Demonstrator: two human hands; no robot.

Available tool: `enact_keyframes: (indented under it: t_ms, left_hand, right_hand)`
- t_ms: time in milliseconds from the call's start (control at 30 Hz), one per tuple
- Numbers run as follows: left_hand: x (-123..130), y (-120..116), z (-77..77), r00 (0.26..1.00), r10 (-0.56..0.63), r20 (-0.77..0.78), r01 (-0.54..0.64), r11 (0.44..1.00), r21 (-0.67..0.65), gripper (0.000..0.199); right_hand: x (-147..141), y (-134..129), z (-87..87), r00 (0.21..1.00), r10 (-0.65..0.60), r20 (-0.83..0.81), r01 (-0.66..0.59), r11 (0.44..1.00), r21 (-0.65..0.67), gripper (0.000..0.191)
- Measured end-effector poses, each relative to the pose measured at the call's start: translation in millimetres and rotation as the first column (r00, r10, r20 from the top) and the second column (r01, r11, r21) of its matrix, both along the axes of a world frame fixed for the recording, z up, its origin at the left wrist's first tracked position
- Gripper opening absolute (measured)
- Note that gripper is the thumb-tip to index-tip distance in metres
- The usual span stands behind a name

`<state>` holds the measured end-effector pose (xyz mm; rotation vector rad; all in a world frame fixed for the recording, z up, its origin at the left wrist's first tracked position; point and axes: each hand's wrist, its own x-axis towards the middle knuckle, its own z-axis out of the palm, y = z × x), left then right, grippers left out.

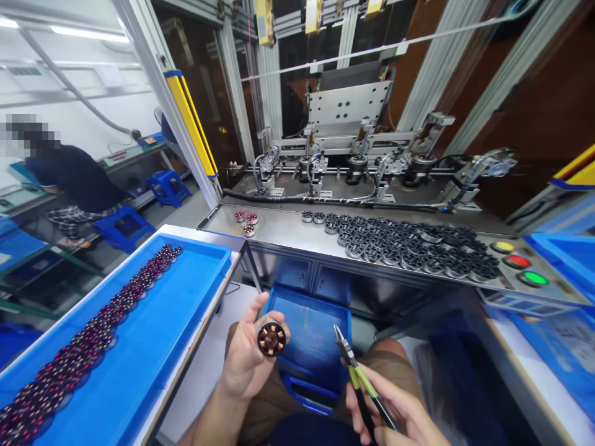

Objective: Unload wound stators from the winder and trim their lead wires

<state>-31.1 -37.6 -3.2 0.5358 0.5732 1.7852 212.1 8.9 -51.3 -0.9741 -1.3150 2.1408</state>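
In my left hand (248,359) is a round motor stator (271,339), black-rimmed with copper windings, its open face turned toward me. The fingers are closed around its edge. My right hand (385,402) grips a pair of cutting pliers (356,368) by green and black handles. The plier jaws point up and away, apart from the stator. Both hands are above my lap, with a blue bin (309,328) below and beyond them.
To the left, a blue tray (158,347) carries rows of wound stators (100,328). Ahead, a metal bench (279,226) holds many black stators (395,238) and several loose ones (246,220). Buttons (518,261) sit at its right end, fixtures behind. A person (77,176) sits far left.
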Motion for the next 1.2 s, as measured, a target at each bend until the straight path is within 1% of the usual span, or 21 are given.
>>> enact_keyframes:
  t_ms: [100,167,267,333,400,433,467,500,533,567,600,633,667,700,733,767,833,900,933,1033,1200]
  left_hand:
    - [-0.4,-1.1,0.4,1.0,-0.011,-0.016,0.011,1.0,0.011,0.066]
    - [-0.4,-1.3,0.0,1.0,-0.013,-0.024,0.013,1.0,0.01,0.067]
    - [0.7,0.7,-2.2,0.999,-0.007,-0.031,0.007,1.0,-0.005,0.068]
    - [1.5,1.9,-4.3,1.0,0.005,-0.027,-0.005,1.0,-0.03,0.066]
    - [0.5,-0.3,-6.6,1.0,0.01,-0.022,-0.011,0.997,-0.074,0.064]
    - [-1.5,-3.5,-7.7,1.0,0.011,-0.03,-0.014,0.995,-0.098,0.064]
    - [-5.0,-8.5,-8.7,0.999,0.015,-0.052,-0.021,0.992,-0.121,0.064]
    - [-10.2,-15.1,-9.5,0.996,0.017,-0.091,-0.03,0.988,-0.148,0.064]
    - [-17.5,-23.2,-10.1,0.988,0.022,-0.151,-0.049,0.983,-0.176,0.064]
    - [-27.1,-32.3,-10.3,0.973,0.033,-0.23,-0.08,0.976,-0.201,0.065]
    - [-39.3,-42.1,-9.9,0.942,0.051,-0.332,-0.131,0.966,-0.223,0.065]
    - [-54.1,-52.2,-9.0,0.878,0.075,-0.474,-0.213,0.946,-0.245,0.063]
    - [-71.5,-62.5,-7.4,0.775,0.095,-0.624,-0.318,0.913,-0.256,0.061]
    - [-91.4,-72.9,-5.5,0.633,0.105,-0.767,-0.443,0.862,-0.247,0.059]
    - [-113.2,-83.5,-3.4,0.439,0.08,-0.895,-0.585,0.782,-0.216,0.056]
    - [-136.3,-94.3,-1.6,0.322,0.061,-0.945,-0.686,0.702,-0.189,0.054]
    - [-182.2,-116.3,-0.7,0.185,0.032,-0.982,-0.82,0.555,-0.136,0.048]
    - [-221.0,-136.2,-5.7,0.076,-0.043,-0.996,-0.901,0.424,-0.087,0.04]
    - [-236.0,-144.1,-10.8,0.04,-0.089,-0.995,-0.922,0.381,-0.071,0.035]
    - [-263.9,-156.5,-33.2,-0.029,-0.216,-0.976,-0.949,0.313,-0.041,0.029]
    - [-283.5,-154.3,-67.5,-0.104,-0.342,-0.934,-0.973,0.229,0.025,0.033]
  right_hand:
    - [0.9,3.0,5.4,0.999,0.036,0.035,-0.037,0.999,0.035,0.073]
    - [-2.8,9.9,-0.5,0.993,0.089,0.075,-0.094,0.993,0.078,0.072]
    - [-18.8,26.1,-31.2,0.949,0.14,0.283,-0.21,0.95,0.23,0.068]
    - [-33.3,37.0,-56.8,0.867,0.01,0.499,-0.245,0.88,0.408,0.064]
    - [-47.0,45.4,-71.6,0.81,-0.098,0.579,-0.26,0.824,0.503,0.063]
    - [-53.2,48.8,-71.4,0.806,-0.112,0.582,-0.265,0.81,0.523,0.065]
    - [-59.1,52.3,-65.2,0.819,-0.101,0.565,-0.278,0.791,0.545,0.066]
    - [-65.0,56.6,-53.3,0.839,-0.092,0.537,-0.298,0.748,0.594,0.068]
    - [-71.5,62.7,-36.7,0.863,-0.088,0.497,-0.31,0.685,0.66,0.07]
    - [-78.9,71.5,-16.9,0.893,-0.094,0.441,-0.311,0.58,0.753,0.07]
    - [-87.8,83.3,4.2,0.921,-0.11,0.374,-0.291,0.445,0.847,0.069]
    - [-98.7,98.3,24.5,0.937,-0.152,0.314,-0.252,0.327,0.911,0.067]
    - [-112.0,115.7,42.2,0.939,-0.211,0.272,-0.225,0.222,0.949,0.065]
    - [-127.6,134.5,56.0,0.926,-0.261,0.272,-0.242,0.142,0.96,0.063]
    - [-145.3,153.3,65.5,0.899,-0.316,0.304,-0.287,0.1,0.953,0.063]
    - [-164.4,170.7,70.8,0.854,-0.38,0.355,-0.344,0.1,0.934,0.063]
    - [-202.4,198.4,71.7,0.76,-0.466,0.453,-0.445,0.135,0.885,0.058]
    - [-233.0,215.1,66.3,0.72,-0.492,0.489,-0.479,0.159,0.864,0.055]
    - [-244.1,220.2,63.4,0.716,-0.497,0.491,-0.479,0.161,0.863,0.054]
    - [-261.6,228.3,57.7,0.709,-0.517,0.48,-0.473,0.157,0.867,0.049]
    - [-267.1,234.8,52.5,0.726,-0.519,0.451,-0.464,0.114,0.878,0.036]
